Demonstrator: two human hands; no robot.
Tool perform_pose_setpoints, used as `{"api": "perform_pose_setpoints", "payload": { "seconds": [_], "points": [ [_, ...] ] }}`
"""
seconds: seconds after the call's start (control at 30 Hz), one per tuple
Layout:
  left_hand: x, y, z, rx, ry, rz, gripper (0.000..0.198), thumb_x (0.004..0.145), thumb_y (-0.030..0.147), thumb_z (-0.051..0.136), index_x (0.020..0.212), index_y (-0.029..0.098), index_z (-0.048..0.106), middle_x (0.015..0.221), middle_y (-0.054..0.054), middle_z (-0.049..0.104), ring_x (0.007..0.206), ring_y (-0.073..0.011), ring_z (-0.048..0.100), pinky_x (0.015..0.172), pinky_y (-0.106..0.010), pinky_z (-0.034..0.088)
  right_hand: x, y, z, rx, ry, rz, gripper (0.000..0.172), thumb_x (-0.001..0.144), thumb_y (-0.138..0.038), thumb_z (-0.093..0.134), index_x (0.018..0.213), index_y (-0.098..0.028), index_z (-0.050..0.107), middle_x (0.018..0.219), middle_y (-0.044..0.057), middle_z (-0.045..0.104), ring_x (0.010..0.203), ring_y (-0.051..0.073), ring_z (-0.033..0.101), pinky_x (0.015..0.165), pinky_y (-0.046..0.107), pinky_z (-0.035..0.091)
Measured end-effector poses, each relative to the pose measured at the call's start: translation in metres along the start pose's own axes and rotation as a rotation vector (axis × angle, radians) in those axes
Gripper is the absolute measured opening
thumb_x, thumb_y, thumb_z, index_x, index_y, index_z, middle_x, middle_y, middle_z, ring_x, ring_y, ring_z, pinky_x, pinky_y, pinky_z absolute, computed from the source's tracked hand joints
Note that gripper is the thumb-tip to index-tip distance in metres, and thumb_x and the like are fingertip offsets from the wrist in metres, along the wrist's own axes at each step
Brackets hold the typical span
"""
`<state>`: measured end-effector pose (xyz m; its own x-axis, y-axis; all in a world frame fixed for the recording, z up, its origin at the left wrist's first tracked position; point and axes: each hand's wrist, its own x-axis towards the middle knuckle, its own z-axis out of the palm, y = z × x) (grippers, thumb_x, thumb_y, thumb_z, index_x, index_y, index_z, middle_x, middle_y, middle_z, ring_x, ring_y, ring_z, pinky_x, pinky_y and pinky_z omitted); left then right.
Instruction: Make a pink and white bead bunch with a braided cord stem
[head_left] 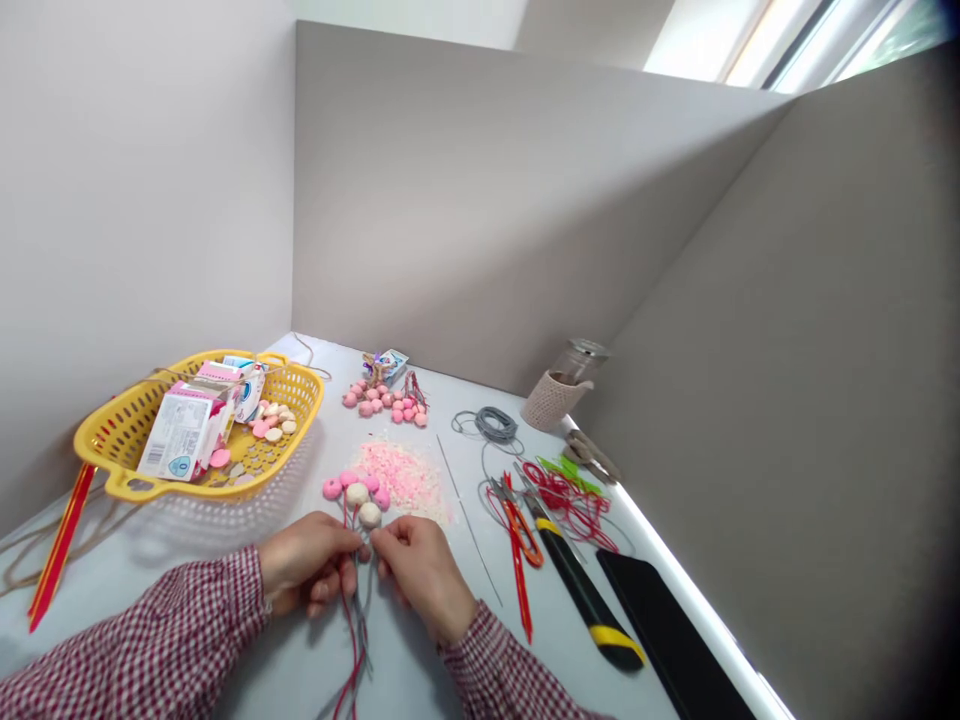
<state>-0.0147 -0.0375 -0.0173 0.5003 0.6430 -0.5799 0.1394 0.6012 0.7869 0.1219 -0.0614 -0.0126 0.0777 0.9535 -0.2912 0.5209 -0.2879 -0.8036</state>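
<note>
My left hand and my right hand meet at the near middle of the table, both pinched on a bunch of red and grey cords that trail toward me. At the top of the cords sits a cluster of pink and cream round beads, just beyond my fingertips. Both sleeves are red-and-white checked.
A yellow basket with small cartons and beads stands at the left. A pile of tiny pink bits, another bead cluster, grey cord coil, red cord, snips, a black-yellow knife, scissors and a jar lie right.
</note>
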Motion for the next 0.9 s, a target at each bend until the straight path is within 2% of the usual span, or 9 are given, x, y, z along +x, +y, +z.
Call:
{"api": "perform_pose_setpoints", "payload": {
  "seconds": [0.07, 0.13, 0.33, 0.5, 0.57, 0.7, 0.83, 0.9],
  "points": [
    [0.000, 0.000, 0.000, -0.021, -0.057, 0.011, 0.034, 0.055, 0.044, 0.064, 0.063, 0.011, 0.056, 0.038, 0.004, 0.051, 0.022, -0.0019, 0.026, 0.022, -0.017, 0.027, 0.001, 0.000, 0.001, 0.069, -0.050, 0.022, 0.022, 0.076, -0.016, 0.043, 0.056, -0.015, 0.052, 0.044, -0.005, 0.048, 0.028, 0.004, 0.032, 0.031, 0.018, 0.024],
    [0.000, 0.000, 0.001, 0.005, -0.089, 0.031, 0.031, 0.053, 0.041, 0.065, 0.060, 0.012, 0.056, 0.038, 0.004, 0.051, 0.021, -0.0016, 0.025, 0.021, -0.016, 0.026, 0.000, 0.000, 0.002, 0.138, -0.097, 0.037, 0.024, 0.077, -0.015, 0.041, 0.055, -0.015, 0.050, 0.044, -0.006, 0.049, 0.027, 0.003, 0.031, 0.029, 0.017, 0.022],
    [0.002, 0.000, 0.005, 0.099, -0.031, 0.000, 0.021, 0.056, 0.033, 0.059, 0.053, 0.013, 0.056, 0.033, 0.004, 0.048, 0.020, -0.0028, 0.023, 0.019, -0.017, 0.022, -0.004, -0.003, -0.003, 0.267, -0.170, 0.099, 0.021, 0.079, -0.014, 0.043, 0.058, -0.016, 0.049, 0.043, -0.007, 0.053, 0.022, 0.002, 0.030, 0.025, 0.016, 0.018],
    [-0.001, 0.001, 0.003, 0.042, -0.052, 0.014, 0.020, 0.054, 0.031, 0.058, 0.047, 0.012, 0.054, 0.034, 0.004, 0.047, 0.021, -0.0015, 0.023, 0.020, -0.016, 0.021, -0.006, -0.005, -0.005, 0.319, -0.277, 0.156, 0.033, 0.084, -0.021, 0.041, 0.054, -0.014, 0.052, 0.036, -0.005, 0.052, 0.017, 0.002, 0.029, 0.022, 0.017, 0.012],
    [-0.004, 0.002, 0.001, 0.047, -0.083, 0.027, 0.019, 0.052, 0.030, 0.059, 0.049, 0.011, 0.056, 0.037, 0.003, 0.049, 0.022, -0.0015, 0.024, 0.021, -0.016, 0.023, -0.005, -0.005, -0.001, 0.348, -0.283, 0.169, 0.036, 0.085, -0.023, 0.039, 0.053, -0.014, 0.052, 0.036, -0.004, 0.052, 0.017, 0.002, 0.028, 0.022, 0.017, 0.012],
    [-0.007, 0.004, -0.001, 0.088, -0.126, 0.031, 0.022, 0.051, 0.032, 0.064, 0.054, 0.011, 0.058, 0.040, 0.002, 0.054, 0.022, -0.0016, 0.026, 0.022, -0.017, 0.025, -0.002, -0.006, 0.006, 0.397, -0.227, 0.206, 0.032, 0.083, -0.016, 0.039, 0.053, -0.014, 0.051, 0.033, -0.006, 0.048, 0.017, 0.002, 0.028, 0.021, 0.016, 0.012],
    [-0.004, 0.003, -0.003, 0.069, -0.049, -0.011, 0.038, 0.055, 0.048, 0.065, 0.062, 0.012, 0.056, 0.043, -0.001, 0.058, 0.021, -0.0024, 0.027, 0.022, -0.018, 0.027, 0.002, -0.009, 0.004, 0.435, -0.214, 0.272, 0.030, 0.078, -0.008, 0.041, 0.050, -0.014, 0.049, 0.030, -0.008, 0.042, 0.018, 0.003, 0.027, 0.020, 0.015, 0.014],
    [-0.002, 0.002, -0.004, 0.068, -0.012, -0.020, 0.037, 0.059, 0.049, 0.063, 0.063, 0.013, 0.054, 0.042, -0.001, 0.058, 0.021, -0.0029, 0.027, 0.022, -0.018, 0.026, 0.004, -0.012, 0.001, 0.449, -0.230, 0.310, 0.032, 0.078, -0.009, 0.040, 0.048, -0.013, 0.050, 0.030, -0.007, 0.042, 0.018, 0.003, 0.027, 0.020, 0.015, 0.015]
  ]
}}
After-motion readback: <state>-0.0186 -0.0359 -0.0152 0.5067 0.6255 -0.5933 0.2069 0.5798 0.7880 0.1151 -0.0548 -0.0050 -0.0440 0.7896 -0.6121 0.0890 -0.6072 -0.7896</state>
